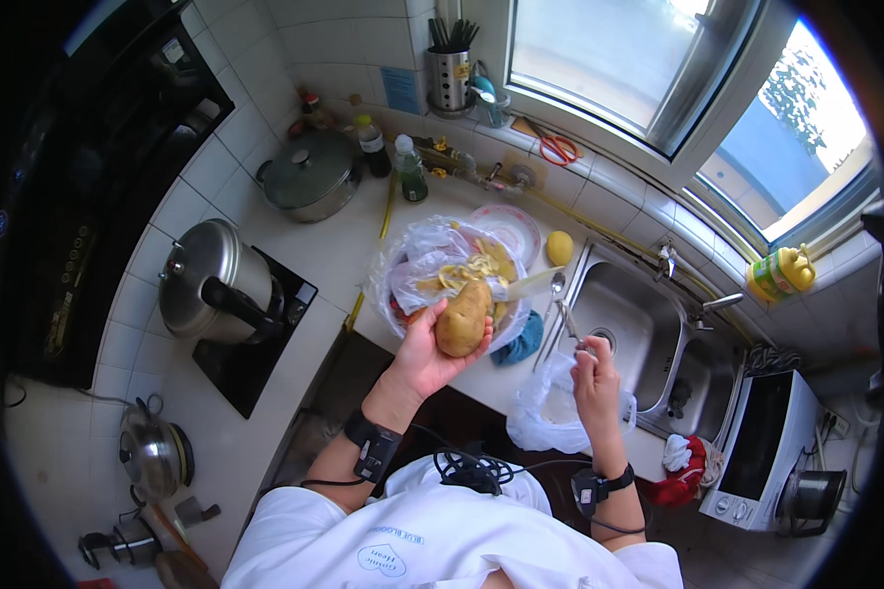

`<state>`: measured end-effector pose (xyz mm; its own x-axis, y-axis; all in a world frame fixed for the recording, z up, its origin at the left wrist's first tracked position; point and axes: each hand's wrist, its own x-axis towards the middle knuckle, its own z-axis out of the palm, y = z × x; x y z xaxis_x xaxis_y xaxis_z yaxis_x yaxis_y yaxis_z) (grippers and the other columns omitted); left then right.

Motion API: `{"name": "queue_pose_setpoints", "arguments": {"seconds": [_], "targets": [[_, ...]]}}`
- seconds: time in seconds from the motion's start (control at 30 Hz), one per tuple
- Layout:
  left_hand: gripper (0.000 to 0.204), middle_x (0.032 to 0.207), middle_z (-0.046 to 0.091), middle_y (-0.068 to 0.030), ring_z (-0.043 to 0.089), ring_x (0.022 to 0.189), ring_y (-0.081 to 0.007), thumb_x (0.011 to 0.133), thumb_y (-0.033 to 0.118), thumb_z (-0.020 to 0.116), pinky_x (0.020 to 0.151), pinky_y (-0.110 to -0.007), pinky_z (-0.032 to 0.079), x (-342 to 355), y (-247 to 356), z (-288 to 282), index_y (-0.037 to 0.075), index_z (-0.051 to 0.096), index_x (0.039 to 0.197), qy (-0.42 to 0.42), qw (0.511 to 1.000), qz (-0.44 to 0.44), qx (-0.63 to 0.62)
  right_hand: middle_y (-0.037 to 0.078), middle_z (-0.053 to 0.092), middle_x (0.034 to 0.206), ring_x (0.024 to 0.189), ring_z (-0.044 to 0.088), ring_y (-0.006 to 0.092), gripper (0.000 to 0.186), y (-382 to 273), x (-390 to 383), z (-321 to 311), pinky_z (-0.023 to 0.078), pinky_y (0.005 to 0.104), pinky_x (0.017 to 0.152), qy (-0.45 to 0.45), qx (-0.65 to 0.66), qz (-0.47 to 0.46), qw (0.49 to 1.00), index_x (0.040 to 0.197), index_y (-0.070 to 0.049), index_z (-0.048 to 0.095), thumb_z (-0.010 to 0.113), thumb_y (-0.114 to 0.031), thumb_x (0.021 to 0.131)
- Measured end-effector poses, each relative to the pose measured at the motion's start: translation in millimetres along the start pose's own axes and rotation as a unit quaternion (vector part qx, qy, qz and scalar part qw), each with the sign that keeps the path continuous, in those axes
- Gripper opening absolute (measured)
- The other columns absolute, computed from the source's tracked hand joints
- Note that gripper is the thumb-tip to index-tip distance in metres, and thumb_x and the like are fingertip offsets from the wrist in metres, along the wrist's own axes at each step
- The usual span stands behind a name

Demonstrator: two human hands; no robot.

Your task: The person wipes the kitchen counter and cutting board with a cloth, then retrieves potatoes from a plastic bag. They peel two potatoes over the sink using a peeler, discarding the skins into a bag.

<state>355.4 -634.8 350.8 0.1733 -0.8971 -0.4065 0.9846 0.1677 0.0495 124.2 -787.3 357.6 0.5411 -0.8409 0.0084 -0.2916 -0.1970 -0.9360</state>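
My left hand (430, 351) is wrapped round an unpeeled brown potato (464, 319), held up over the near edge of a basin lined with a clear plastic bag (399, 247). Pale yellow peelings (476, 267) lie inside that lining. In my right hand (597, 378) is a metal spoon (560, 292), gripped by its handle with the bowl end pointing up and away. A gap separates spoon and potato. Behind the basin, a yellow peeled potato (559, 247) sits by a pink-rimmed plate (514, 228). A pale, flat, pointed piece (535, 284) rests near the spoon's head.
A white plastic bag (550, 407) hangs at the counter edge under my right hand, near a teal cloth (521, 339). The double sink (627, 302) lies to the right, a microwave (764, 447) beyond. A pressure cooker (216, 280) and lidded pot (312, 177) stand left.
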Motion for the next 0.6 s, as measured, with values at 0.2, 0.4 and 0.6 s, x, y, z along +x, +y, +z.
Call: {"name": "queue_pose_setpoints", "arguments": {"seconds": [0.2,0.4,0.6], "targets": [[0.057,0.132,0.055,-0.0179,0.059,0.114,-0.0298,0.107,0.048,0.043,0.096,-0.043,0.055,-15.1,34.9,-12.6,0.005,0.041,0.144,0.053,0.996,0.035,0.059,0.007,0.062,0.068,0.055,0.057,0.0148,0.010,-73.2,1.1,93.7,0.046,0.0286,0.054,-0.119,-0.081,-0.154,0.978,0.105,-0.004,0.065,0.064,-0.011,0.098],[0.054,0.133,0.056,-0.0143,0.058,0.115,-0.0284,0.108,0.049,0.039,0.092,-0.043,0.054,-14.9,42.8,-13.3,0.008,0.043,0.143,0.090,0.989,0.046,0.105,0.015,0.069,0.078,0.067,0.068,0.0343,0.014,-84.0,4.9,123.5,0.052,0.0396,0.058,-0.064,-0.171,-0.232,0.955,0.102,-0.010,0.070,0.070,-0.020,0.092],[0.049,0.123,0.060,-0.0150,0.063,0.102,-0.0267,0.107,0.045,0.038,0.084,-0.040,0.056,-7.5,46.1,-15.9,0.007,0.048,0.136,0.109,0.985,0.073,0.111,0.013,0.068,0.072,0.065,0.068,0.0331,0.014,-77.2,19.9,133.7,0.051,0.0402,0.055,-0.037,-0.192,-0.249,0.948,0.100,-0.013,0.071,0.069,-0.024,0.092]]}}
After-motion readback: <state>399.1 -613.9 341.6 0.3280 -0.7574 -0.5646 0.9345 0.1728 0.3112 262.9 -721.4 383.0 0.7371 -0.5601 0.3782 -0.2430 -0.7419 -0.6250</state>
